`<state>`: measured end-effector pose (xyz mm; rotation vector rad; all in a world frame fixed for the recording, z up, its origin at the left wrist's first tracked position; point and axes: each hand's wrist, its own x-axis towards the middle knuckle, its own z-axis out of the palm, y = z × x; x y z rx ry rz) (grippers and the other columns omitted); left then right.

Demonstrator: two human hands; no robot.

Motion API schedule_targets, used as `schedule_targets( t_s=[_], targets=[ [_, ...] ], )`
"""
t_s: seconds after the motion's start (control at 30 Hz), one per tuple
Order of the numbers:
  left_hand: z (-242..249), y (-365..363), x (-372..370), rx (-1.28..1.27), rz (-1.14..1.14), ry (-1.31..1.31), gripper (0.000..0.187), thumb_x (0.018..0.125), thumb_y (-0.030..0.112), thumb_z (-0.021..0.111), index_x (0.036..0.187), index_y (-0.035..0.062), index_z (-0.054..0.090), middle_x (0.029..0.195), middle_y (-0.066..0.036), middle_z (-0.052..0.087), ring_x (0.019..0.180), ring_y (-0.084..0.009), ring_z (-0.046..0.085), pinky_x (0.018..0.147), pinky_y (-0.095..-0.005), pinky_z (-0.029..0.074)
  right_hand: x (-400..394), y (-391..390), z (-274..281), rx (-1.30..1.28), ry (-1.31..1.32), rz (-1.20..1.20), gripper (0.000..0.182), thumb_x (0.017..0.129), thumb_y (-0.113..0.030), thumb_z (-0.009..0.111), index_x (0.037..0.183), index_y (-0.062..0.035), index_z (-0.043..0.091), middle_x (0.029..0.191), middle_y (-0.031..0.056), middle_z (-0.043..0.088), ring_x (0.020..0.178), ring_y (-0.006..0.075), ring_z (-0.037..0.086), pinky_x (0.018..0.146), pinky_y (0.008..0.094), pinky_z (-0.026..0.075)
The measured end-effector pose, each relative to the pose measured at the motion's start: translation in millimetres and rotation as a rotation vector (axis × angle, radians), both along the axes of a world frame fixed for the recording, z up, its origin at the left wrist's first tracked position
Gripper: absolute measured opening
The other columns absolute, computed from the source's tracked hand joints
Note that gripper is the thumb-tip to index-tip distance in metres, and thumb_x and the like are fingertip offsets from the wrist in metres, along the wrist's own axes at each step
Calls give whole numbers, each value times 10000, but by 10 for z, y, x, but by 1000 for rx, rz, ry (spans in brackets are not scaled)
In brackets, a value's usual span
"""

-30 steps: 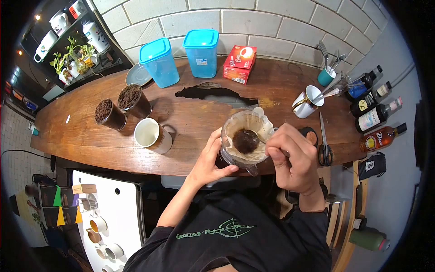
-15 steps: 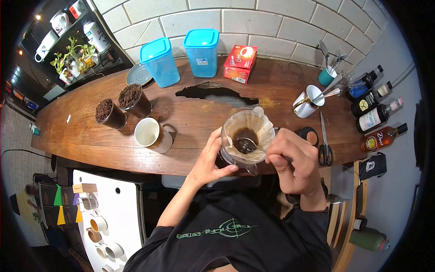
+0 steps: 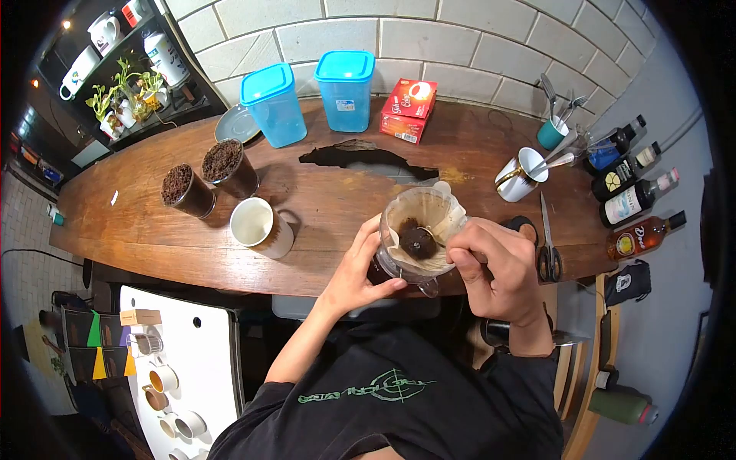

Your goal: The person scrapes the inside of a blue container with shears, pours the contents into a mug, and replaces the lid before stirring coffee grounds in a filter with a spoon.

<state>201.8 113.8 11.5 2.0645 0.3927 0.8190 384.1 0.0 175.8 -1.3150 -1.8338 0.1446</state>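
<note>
My left hand (image 3: 357, 270) is wrapped around the side of a clear glass coffee dripper (image 3: 392, 259) near the table's front edge. A paper filter (image 3: 454, 215) lines it, with dark wet coffee grounds (image 3: 418, 241) at the bottom. Pinched in my right hand (image 3: 500, 270), at the dripper's right rim, is a spoon (image 3: 435, 234) that dips into the grounds; its bowl is mostly hidden there. To the left stands a white mug (image 3: 261, 228), apart from both hands.
Two glasses of dark grounds (image 3: 188, 192) stand at the left. Blue-lidded containers (image 3: 346, 92) and a red box (image 3: 409, 111) line the back, behind a jagged hole (image 3: 368, 159) in the tabletop. Scissors (image 3: 548, 257), a mug with utensils (image 3: 521, 176) and several bottles (image 3: 636, 238) are right.
Inside the filter, the spoon has moved, and its bowl, visible before, is now mostly hidden among the grounds. Both hands keep nearly the same places; the view has shifted slightly.
</note>
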Motion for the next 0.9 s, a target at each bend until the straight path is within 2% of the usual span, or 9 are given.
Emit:
schedule_targets(
  t_s=[0.03, 0.1, 0.33, 0.4, 0.53, 0.6, 0.8, 0.9],
  targets=[
    [20, -3, 5, -1, -3, 2, 990, 729, 445, 783, 1457, -52, 332, 1507, -293, 332, 1420, -453, 297, 1166, -487, 240, -8, -10, 1, -15, 10, -1, 73, 870, 3, 645, 859, 15, 574, 749, 133, 579, 669, 327, 604, 609, 376, 483],
    [71, -9, 19, 69, 14, -79, 785, 735, 284, 813, 1378, 29, 441, 1468, -213, 384, 1362, -401, 404, 1104, -465, 365, -11, -38, 60, -10, 17, 3, 74, 873, 0, 644, 857, 16, 573, 754, 132, 583, 662, 326, 605, 612, 372, 487],
    [55, -7, 21, 70, 6, -105, 773, 743, 284, 809, 1373, 28, 443, 1471, -211, 381, 1369, -404, 392, 1109, -471, 358, 24, -65, 138, -9, 53, 60, 80, 876, -7, 640, 847, 16, 569, 745, 126, 568, 649, 318, 585, 605, 371, 482],
    [-2, 0, 0, -2, -8, -18, 970, 731, 429, 788, 1453, -44, 344, 1509, -291, 333, 1427, -452, 286, 1166, -489, 239, 25, -37, 90, -43, 41, 65, 82, 872, -5, 643, 846, 16, 568, 742, 125, 565, 648, 319, 581, 603, 373, 481],
    [6, -1, 8, 4, -6, -16, 963, 729, 418, 792, 1450, -44, 351, 1507, -289, 335, 1426, -447, 291, 1167, -485, 238, 64, 10, 48, -10, -6, 27, 85, 866, -2, 646, 855, 18, 564, 740, 129, 566, 647, 328, 582, 594, 386, 474],
    [64, -3, 26, 57, 0, -91, 767, 746, 279, 810, 1374, 29, 447, 1473, -211, 378, 1372, -397, 391, 1111, -465, 356, 88, -3, 69, 12, -10, 16, 87, 864, 0, 647, 858, 18, 563, 742, 132, 569, 650, 331, 585, 592, 390, 472],
    [74, -16, 29, 30, 9, -96, 772, 739, 282, 810, 1369, 18, 451, 1465, -212, 386, 1367, -395, 397, 1110, -462, 357, 63, 20, 56, 48, -65, -29, 93, 864, -1, 647, 857, 21, 558, 732, 128, 562, 657, 330, 588, 580, 392, 470],
    [72, -11, 31, 55, 8, -111, 774, 740, 284, 809, 1369, 13, 449, 1464, -215, 386, 1366, -395, 398, 1110, -461, 356, 19, 34, -22, 16, -39, 73, 98, 854, -2, 656, 855, 16, 560, 731, 122, 557, 653, 326, 586, 578, 393, 472]
  ],
)
